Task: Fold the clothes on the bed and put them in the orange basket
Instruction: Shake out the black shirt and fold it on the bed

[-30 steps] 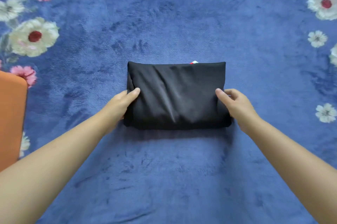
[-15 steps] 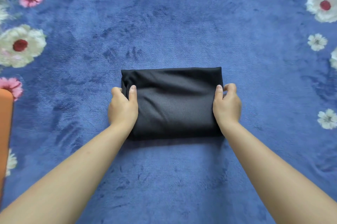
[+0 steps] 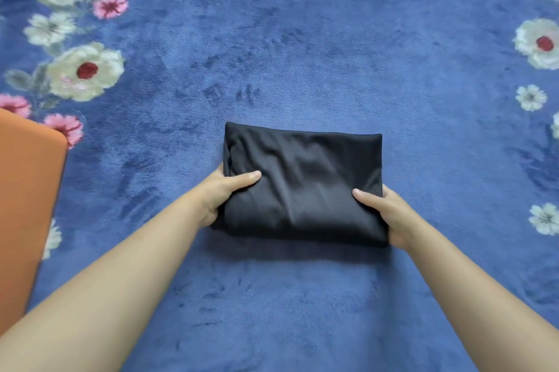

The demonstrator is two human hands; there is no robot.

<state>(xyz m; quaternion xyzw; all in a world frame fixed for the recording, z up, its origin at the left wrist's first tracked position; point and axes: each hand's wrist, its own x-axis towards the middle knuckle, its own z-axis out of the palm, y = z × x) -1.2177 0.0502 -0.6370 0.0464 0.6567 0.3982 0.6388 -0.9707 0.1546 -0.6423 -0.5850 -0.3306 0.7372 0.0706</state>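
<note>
Since the earlier frame both hands have been shifted toward the near corners of the bundle, and the near edge now looks lifted off the blanket, with a shadow band beneath it. More of the orange basket has come into view at the left.

Left hand: thumb laid across the top of the folded black garment, fingers hidden beneath its left edge, so the bundle is pinched there. Right hand: same hold at the lower-right corner, thumb on top, fingers tucked out of sight below. Both hands are closed round the cloth; neither is free.

Garment: a compact dark rectangle, folded several times, at frame centre, slightly wrinkled on top. Far edge appears to rest on the blue floral blanket; whether it is fully clear cannot be told.

Orange basket: only one side is seen, at the left edge of the frame, mid to lower, well apart from the bundle. Its opening is not visible.

Step judged: folding of this piece is done; pick-up and transfer are in hand.

Next move, as judged: an even lift from both sides so the layers are not splayed, then a carry to the left and a flat set-down in the basket. Slippery fabric is suspected, so the pinch is best kept until the piece is seated.
</note>
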